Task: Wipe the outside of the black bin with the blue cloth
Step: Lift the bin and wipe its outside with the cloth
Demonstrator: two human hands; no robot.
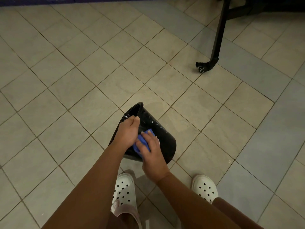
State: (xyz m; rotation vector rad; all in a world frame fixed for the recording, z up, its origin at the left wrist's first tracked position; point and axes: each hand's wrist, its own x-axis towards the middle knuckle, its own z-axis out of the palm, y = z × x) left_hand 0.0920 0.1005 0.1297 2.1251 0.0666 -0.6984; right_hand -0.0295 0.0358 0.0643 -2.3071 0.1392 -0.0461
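Observation:
A glossy black bin (162,136) is tipped over above the tiled floor, its open mouth facing up and to the left. My left hand (127,131) grips the bin's rim, fingers curled over the edge. My right hand (151,151) presses a crumpled blue cloth (143,142) flat against the bin's outer side wall. Only part of the cloth shows between my two hands; the rest lies under my right palm.
Beige floor tiles (82,83) run diagonally all around. My feet in white perforated clogs (124,194) stand just below the bin. A black stand leg with a small caster (202,67) is at the upper right. A dark wall base runs along the top edge.

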